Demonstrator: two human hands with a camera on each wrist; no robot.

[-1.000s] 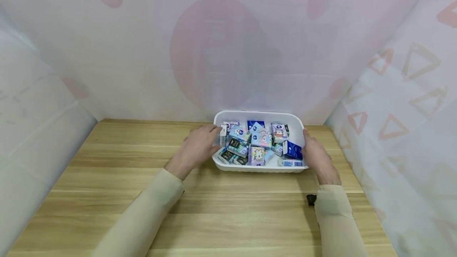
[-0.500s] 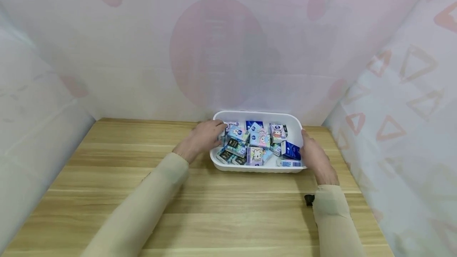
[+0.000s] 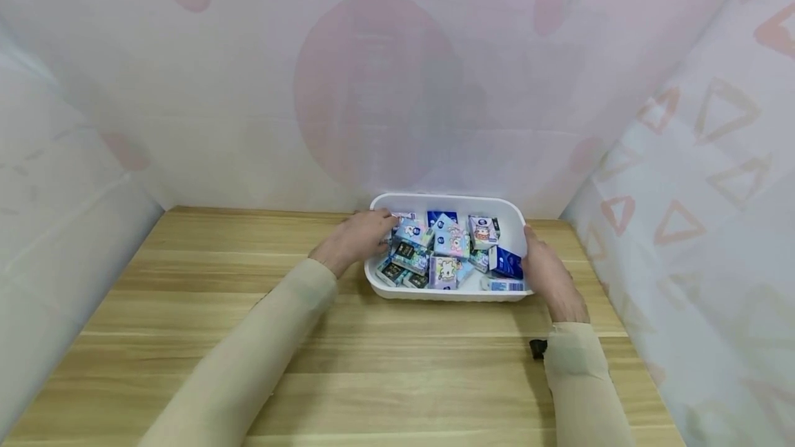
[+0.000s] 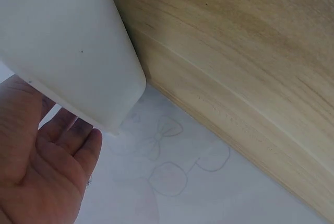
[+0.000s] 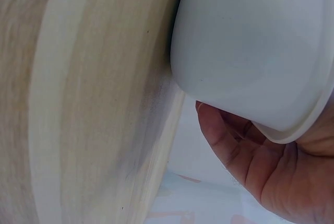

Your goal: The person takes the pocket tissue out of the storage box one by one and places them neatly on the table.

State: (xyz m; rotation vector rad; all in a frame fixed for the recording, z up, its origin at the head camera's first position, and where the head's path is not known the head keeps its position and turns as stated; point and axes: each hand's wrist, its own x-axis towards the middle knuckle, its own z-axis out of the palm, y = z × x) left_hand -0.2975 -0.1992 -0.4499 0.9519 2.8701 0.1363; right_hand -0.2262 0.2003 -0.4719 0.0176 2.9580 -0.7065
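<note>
A white plastic tub (image 3: 450,296) stands on the wooden table against the back wall, holding several small tissue packs (image 3: 451,241) in blue, purple and black-green wrappers. At the tub's left end, my left hand (image 3: 360,236) reaches over the rim, its fingertips by the packs. In the left wrist view its bent fingers (image 4: 90,151) lie past the rim; whether they pinch a pack is hidden. My right hand (image 3: 549,274) grips the right end. The right wrist view shows its fingers (image 5: 222,138) curled against the outer wall beneath the rim, with the thumb out of sight.
Pale patterned sheets (image 3: 373,88) enclose the table (image 3: 404,378) at the back and both sides. A small black object (image 3: 537,348) shows beside the right sleeve (image 3: 584,378). The right side sheet (image 3: 695,226) stands close to the right hand.
My left hand has moved right and a little up over the tub's left rim, now covering a pack seen there before. The right hand keeps its hold; the tub has barely shifted.
</note>
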